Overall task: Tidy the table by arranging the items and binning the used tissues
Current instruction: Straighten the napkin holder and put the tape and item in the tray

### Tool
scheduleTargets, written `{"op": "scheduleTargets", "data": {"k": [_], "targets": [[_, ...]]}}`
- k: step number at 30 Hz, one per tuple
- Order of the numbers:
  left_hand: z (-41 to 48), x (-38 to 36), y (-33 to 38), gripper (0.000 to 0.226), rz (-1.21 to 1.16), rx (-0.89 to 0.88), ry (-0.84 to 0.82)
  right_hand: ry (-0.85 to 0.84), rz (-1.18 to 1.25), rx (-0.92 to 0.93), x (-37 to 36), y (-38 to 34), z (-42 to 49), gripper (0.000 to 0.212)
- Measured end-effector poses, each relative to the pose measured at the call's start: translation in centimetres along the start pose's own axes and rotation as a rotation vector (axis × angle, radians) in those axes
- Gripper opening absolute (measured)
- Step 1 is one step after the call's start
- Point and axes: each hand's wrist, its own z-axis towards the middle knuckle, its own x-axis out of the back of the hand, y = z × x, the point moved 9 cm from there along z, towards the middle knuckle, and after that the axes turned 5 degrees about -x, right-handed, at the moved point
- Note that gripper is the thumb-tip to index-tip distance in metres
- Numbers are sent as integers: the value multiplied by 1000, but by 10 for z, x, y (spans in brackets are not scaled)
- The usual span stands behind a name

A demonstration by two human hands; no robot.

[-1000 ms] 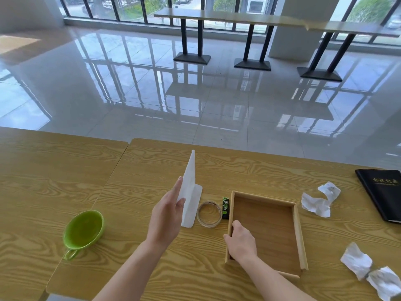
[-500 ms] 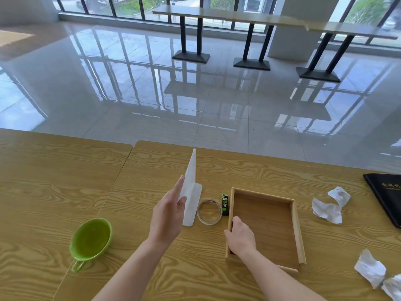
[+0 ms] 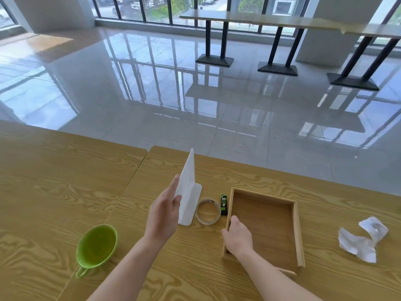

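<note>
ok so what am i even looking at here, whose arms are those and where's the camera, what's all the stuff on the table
There is no machine here: the arms belong to a person, and the single camera sits on their head, looking forward and down, so you see what they see.

Their left hand rests against an upright white L-shaped stand, fingers along its face. Their right hand grips the near left wall of an empty wooden tray.

On the wooden table, between stand and tray, lie a roll of clear tape and a small green and black packet. A green cup sits to the left, and crumpled white tissues lie to the right, not yet binned. Beyond is a shiny tiled floor and windows.
</note>
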Motion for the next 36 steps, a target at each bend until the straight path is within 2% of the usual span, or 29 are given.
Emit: {"op": "scheduleTargets", "data": {"k": [13,36], "targets": [[50,26,-40,60,-60,-33,-30,10,-4,-33,-17,-57,30,13],[95,56,-84,59,-46,-7,27,-9,-1,14,-33,-123,67,14]]}}
